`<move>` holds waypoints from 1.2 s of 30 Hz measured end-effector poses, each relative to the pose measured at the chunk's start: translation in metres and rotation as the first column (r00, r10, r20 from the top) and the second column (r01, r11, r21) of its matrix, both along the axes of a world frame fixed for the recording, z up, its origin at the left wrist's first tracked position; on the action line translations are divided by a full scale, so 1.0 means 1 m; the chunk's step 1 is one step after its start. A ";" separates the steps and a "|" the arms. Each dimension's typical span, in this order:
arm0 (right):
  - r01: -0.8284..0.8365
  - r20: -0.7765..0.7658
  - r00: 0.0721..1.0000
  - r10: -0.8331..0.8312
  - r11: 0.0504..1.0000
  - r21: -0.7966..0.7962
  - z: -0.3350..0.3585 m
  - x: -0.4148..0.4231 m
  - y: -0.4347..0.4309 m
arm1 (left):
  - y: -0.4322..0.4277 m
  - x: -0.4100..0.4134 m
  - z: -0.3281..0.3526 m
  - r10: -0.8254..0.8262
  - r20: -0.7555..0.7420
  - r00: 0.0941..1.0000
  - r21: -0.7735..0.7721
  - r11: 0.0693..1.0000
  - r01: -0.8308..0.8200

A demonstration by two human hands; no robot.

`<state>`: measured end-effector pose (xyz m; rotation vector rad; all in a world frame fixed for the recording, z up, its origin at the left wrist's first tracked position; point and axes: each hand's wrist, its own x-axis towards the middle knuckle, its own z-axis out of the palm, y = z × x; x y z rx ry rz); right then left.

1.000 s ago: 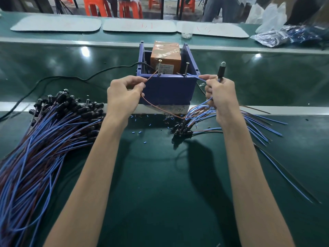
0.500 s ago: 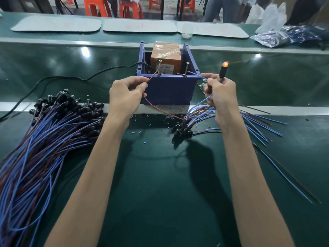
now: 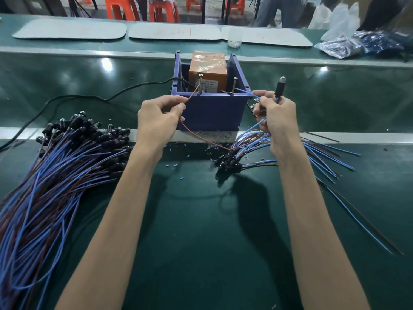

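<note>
A blue box (image 3: 211,113) holds an orange power unit (image 3: 207,69), and two upright metal pins (image 3: 200,83) stand at its front edge. My left hand (image 3: 157,121) pinches a brown wire (image 3: 202,139) whose end reaches the left pin. My right hand (image 3: 277,117) grips a black lamp holder (image 3: 279,87) upright, with its bulb unlit, and holds a blue wire (image 3: 244,91) toward the right pin. A small bundle of black holders with blue and brown leads (image 3: 228,162) lies under my right wrist.
A big heap of wired black lamp holders (image 3: 55,166) covers the left of the green bench. A black cable (image 3: 89,97) runs left from the box. Loose blue leads (image 3: 330,162) fan out right. Small blue bits (image 3: 178,157) litter the mat. Grey mats and plastic bags (image 3: 348,45) lie behind.
The bulb in my right hand was dark, glowed orange half a second ago, and is dark again now. Both hands stayed by the box pins.
</note>
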<state>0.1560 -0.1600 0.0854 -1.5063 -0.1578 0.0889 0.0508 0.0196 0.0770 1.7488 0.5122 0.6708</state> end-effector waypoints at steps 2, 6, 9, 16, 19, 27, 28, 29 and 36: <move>0.000 0.001 1.000 0.000 1.000 -0.004 0.000 0.000 0.000 | 0.000 0.000 0.001 0.002 -0.005 1.000 0.000 1.000 -0.002; -0.002 -0.005 1.000 0.002 1.000 -0.014 0.000 -0.001 -0.001 | -0.001 -0.001 0.002 0.006 -0.014 1.000 0.011 1.000 -0.006; -0.007 -0.002 1.000 0.007 1.000 -0.027 0.000 -0.002 -0.001 | -0.002 -0.001 0.002 0.007 -0.018 1.000 0.011 1.000 -0.006; 0.106 -0.034 0.994 -0.104 0.993 0.050 0.003 0.004 -0.009 | 0.001 0.000 0.001 0.007 -0.001 1.000 0.016 1.000 -0.007; 0.095 -0.042 0.995 -0.093 0.994 0.051 0.003 0.004 -0.011 | 0.001 0.000 0.000 0.009 -0.007 1.000 0.019 1.000 -0.009; -0.080 -0.004 0.997 0.080 0.996 -0.045 0.001 -0.007 0.002 | 0.001 -0.001 0.000 0.003 -0.010 1.000 0.001 1.000 -0.003; -0.086 -0.006 0.996 0.086 0.995 -0.047 0.001 -0.007 0.002 | 0.001 -0.001 0.000 0.005 -0.009 1.000 0.000 1.000 -0.005; -0.090 -0.008 0.996 0.090 0.995 -0.048 0.001 -0.007 0.002 | 0.001 0.000 0.000 0.005 -0.007 1.000 -0.001 1.000 -0.005; -0.101 -0.034 0.994 0.100 0.994 -0.031 0.003 -0.008 0.002 | 0.005 0.000 -0.001 0.016 -0.004 1.000 0.006 1.000 -0.016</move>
